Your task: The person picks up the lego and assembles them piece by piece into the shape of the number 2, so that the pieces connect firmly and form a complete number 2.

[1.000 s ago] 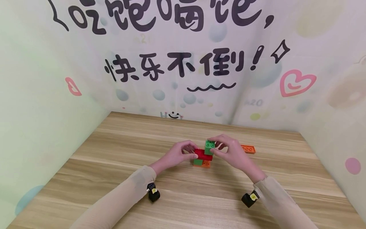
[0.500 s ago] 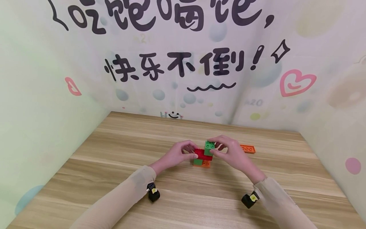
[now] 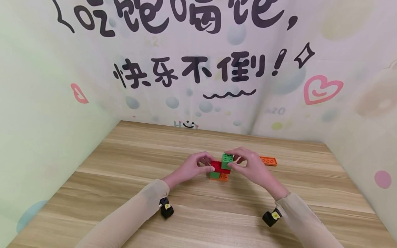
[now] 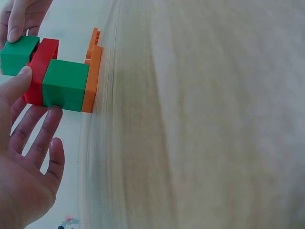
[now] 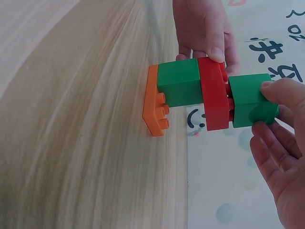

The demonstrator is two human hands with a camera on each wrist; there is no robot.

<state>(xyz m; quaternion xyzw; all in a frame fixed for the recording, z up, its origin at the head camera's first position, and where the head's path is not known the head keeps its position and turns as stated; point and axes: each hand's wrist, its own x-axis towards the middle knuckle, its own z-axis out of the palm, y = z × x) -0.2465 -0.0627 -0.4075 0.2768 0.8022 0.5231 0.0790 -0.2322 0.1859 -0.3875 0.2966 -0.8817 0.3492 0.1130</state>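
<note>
A small stack of toy building blocks stands on the wooden table. At its bottom is an orange plate [image 5: 153, 102] with bare studs on one half. A green block [image 4: 66, 86] sits on the other half, and a red block [image 5: 213, 95] lies across the top of that, overhanging to the right. My left hand [image 3: 193, 166] pinches the red block's left end between thumb and fingers. Between thumb and fingers, my right hand [image 3: 250, 166] holds a second green block [image 5: 252, 100] over the red block's right end. Red studs show in a narrow gap between them.
A second orange plate [image 3: 270, 161] lies on the table [image 3: 198, 220] behind my right hand, partly hidden by it. A printed white backdrop [image 3: 173, 110] rises at the table's back edge, with side walls left and right.
The upper green block in my right hand has come down very slightly toward the red block. My left hand and the rest of the stack look unmoved.
</note>
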